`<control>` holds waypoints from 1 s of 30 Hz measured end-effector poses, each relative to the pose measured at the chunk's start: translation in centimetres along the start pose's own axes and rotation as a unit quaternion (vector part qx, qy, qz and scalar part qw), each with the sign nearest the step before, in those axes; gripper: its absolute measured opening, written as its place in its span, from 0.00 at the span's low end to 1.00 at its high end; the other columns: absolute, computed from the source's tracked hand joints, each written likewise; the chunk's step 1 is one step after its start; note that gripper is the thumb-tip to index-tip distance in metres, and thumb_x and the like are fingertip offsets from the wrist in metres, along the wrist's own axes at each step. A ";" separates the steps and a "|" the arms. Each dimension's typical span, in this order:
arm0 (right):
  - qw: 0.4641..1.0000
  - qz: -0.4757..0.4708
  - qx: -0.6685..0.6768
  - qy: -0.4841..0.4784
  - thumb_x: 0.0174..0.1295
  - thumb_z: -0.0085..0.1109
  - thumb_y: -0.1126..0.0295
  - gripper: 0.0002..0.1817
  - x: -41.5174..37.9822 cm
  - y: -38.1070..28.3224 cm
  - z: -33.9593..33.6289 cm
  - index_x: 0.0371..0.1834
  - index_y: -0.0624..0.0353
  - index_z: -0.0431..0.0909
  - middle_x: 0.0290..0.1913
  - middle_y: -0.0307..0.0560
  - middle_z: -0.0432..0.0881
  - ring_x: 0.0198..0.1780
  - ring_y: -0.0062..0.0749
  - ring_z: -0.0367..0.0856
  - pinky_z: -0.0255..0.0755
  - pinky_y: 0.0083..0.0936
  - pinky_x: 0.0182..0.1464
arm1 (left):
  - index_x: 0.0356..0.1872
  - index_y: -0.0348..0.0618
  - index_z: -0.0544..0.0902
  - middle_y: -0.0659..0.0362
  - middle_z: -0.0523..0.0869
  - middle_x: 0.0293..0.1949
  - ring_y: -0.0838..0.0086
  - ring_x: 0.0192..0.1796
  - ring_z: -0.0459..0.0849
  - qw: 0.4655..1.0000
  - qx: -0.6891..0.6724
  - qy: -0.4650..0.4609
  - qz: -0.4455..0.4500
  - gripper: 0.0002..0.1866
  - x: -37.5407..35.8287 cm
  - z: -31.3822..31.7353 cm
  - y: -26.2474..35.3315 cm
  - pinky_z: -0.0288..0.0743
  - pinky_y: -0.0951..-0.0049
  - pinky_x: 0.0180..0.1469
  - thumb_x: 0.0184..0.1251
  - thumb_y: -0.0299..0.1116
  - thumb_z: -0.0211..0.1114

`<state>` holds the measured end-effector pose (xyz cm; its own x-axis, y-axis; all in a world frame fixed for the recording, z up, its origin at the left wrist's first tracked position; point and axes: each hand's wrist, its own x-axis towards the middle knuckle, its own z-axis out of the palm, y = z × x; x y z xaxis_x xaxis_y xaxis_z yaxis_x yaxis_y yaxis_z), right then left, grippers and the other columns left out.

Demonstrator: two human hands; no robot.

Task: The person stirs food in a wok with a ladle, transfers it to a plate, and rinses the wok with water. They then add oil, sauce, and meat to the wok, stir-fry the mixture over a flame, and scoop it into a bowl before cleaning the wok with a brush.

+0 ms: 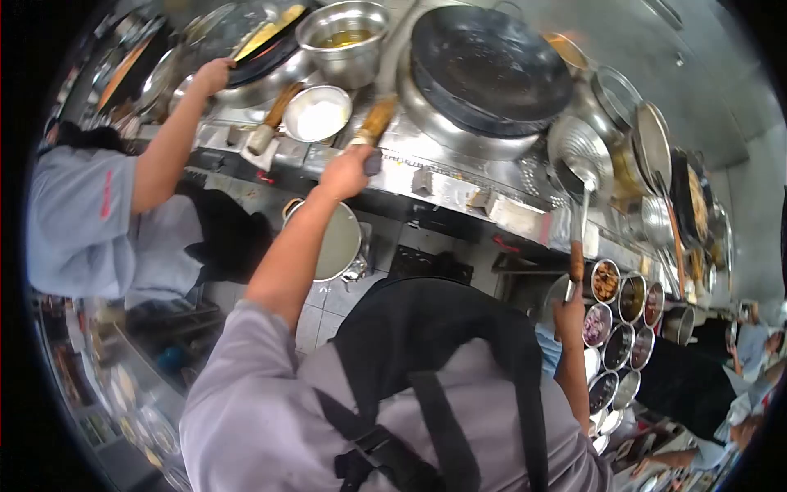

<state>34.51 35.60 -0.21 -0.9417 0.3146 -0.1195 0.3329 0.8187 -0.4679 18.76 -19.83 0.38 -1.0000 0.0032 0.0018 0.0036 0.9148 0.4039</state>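
My left hand [345,173] is closed around a bamboo wok brush [378,121], its bristles pointing toward the stove counter. A dark end pokes out beside my fingers. My right hand [568,317], lower at the right, grips a long-handled ladle [577,261] by its wooden handle. The ladle's bowl is up by a perforated strainer [571,138]. Between and beyond my hands, a large black wok [492,70] sits on the steel range. A white bowl [318,114] with white contents stands left of the brush, beside a second brush [284,105].
A steel pot of yellowish liquid [343,37] stands at the back. Left, a co-worker's hand [215,76] holds a wok [275,59]. Several ingredient tins [606,280] line the right. Below the counter is a pot of cloudy liquid [338,243]. Other people work far right.
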 end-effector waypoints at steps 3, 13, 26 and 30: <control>0.987 -0.127 0.044 0.082 0.59 0.52 0.81 0.37 1.3 3.0 -0.9 0.76 0.63 0.59 0.55 0.59 0.81 0.50 0.44 0.84 0.78 0.33 0.54 | 0.59 0.50 0.79 0.47 0.84 0.54 0.48 0.56 0.83 0.999 -0.019 0.000 0.030 0.29 0.7 1.4 -1.1 0.79 0.52 0.56 0.50 0.29 0.71; 0.878 -0.215 0.335 -0.266 0.65 0.54 0.77 0.32 9.3 -32.2 -8.4 0.75 0.60 0.62 0.23 0.38 0.74 0.18 0.19 0.72 0.65 0.19 0.18 | 0.64 0.50 0.75 0.40 0.76 0.63 0.44 0.60 0.80 0.989 -0.065 0.057 -0.119 0.34 0.1 1.4 -0.8 0.76 0.53 0.62 0.52 0.34 0.72; 0.778 -0.157 0.336 -0.506 0.65 0.58 0.74 0.04 22.3 -52.3 0.8 0.35 0.61 0.73 0.28 0.44 0.79 0.23 0.24 0.77 0.71 0.22 0.19 | 0.64 0.45 0.75 0.43 0.85 0.54 0.48 0.58 0.83 0.905 -0.241 0.182 -0.301 0.37 -14.4 1.9 2.1 0.77 0.57 0.60 0.49 0.37 0.78; 0.553 0.000 0.576 -0.603 0.69 0.57 0.73 0.06 24.1 -46.9 0.1 0.40 0.58 0.69 0.30 0.45 0.78 0.24 0.22 0.76 0.73 0.17 0.21 | 0.64 0.47 0.75 0.43 0.80 0.59 0.46 0.59 0.81 0.955 -0.153 0.159 -0.200 0.38 -6.9 -0.7 2.2 0.76 0.56 0.61 0.48 0.37 0.77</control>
<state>-3.79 4.73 18.77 -0.5216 -0.8019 -0.2915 0.7341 -0.2476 -0.6323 25.67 -18.07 1.90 -0.8708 -0.4892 0.0492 -0.3299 0.6555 0.6794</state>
